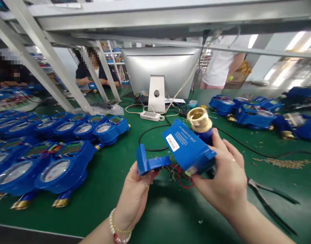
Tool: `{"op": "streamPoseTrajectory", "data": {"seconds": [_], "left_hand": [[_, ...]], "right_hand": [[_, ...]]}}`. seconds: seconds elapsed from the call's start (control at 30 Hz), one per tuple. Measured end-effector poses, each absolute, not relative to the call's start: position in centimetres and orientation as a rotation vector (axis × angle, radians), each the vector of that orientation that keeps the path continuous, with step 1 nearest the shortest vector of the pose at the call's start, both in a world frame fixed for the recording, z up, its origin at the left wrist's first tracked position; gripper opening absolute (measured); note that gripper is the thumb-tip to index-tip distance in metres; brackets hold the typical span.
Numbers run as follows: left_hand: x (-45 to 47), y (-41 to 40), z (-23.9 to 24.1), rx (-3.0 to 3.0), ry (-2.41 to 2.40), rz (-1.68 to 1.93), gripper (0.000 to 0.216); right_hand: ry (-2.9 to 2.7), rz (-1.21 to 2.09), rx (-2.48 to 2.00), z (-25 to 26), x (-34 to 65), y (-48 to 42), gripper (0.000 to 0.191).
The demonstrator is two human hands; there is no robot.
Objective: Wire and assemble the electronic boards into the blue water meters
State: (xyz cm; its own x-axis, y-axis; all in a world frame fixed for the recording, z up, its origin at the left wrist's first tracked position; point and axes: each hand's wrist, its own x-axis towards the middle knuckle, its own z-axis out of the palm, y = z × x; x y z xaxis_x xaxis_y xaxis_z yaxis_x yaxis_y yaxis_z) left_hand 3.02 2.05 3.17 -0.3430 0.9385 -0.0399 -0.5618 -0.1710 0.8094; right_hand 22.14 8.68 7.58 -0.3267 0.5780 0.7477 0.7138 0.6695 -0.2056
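Observation:
My right hand grips a blue water meter, tilted so that its barcode label and brass pipe end show. Its dial is out of sight. In my left hand is a smaller blue plastic cover, pinched between thumb and fingers, apart from the meter body. Thin red and dark wires hang between the cover and the meter. Both parts are held above the green table.
Rows of blue water meters fill the left side, and more meters lie at the right. Pliers rest beside my right forearm, near scattered small screws. A monitor, cables and a metal frame stand ahead. People are beyond.

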Motion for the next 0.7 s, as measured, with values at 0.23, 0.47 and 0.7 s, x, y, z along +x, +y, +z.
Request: {"op": "streamPoseTrajectory", "data": {"seconds": [0.23, 0.47, 0.7], "left_hand": [[3.0, 2.2, 3.0, 0.677, 0.946, 1.757, 0.027], [2.0, 2.4, 3.5, 0.728, 1.004, 1.816, 0.024], [1.2, 4.4, 6.3, 0.852, 1.144, 1.681, 0.016]], "right_hand": [[-2.121, -0.305, -0.802, 7.3, 22.1, 9.7, 0.056], [-1.683, 0.714, -1.216, 7.7, 21.4, 10.8, 0.062], [-1.517, 1.578, -1.179, 5.1, 20.8, 10.0, 0.05]]}}
